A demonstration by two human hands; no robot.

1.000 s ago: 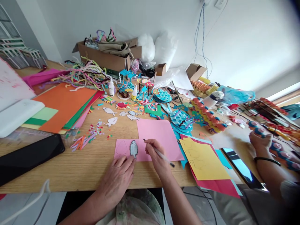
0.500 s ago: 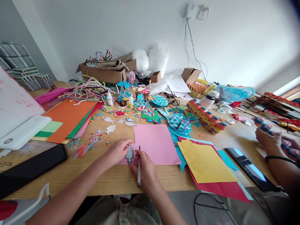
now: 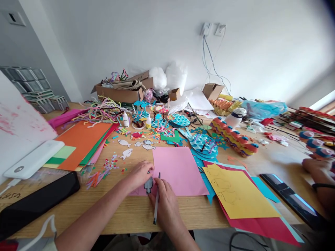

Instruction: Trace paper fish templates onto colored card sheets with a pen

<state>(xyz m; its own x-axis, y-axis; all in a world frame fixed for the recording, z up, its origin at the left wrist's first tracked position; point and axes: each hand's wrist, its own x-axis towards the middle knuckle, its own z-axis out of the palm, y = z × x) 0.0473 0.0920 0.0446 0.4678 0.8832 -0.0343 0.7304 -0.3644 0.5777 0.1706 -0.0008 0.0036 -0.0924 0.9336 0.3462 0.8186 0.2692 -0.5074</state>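
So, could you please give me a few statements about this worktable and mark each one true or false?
1. The right hand holds a pen. True.
2. The yellow sheet lies beneath the red sheet. False: the yellow sheet lies on top of it.
3. Two small white bottles stand upright on the table. True.
4. The left hand rests on the yellow sheet. False: it is at the top of the grey fish.
5. The large pink sheet lies left of the yellow sheet. True.
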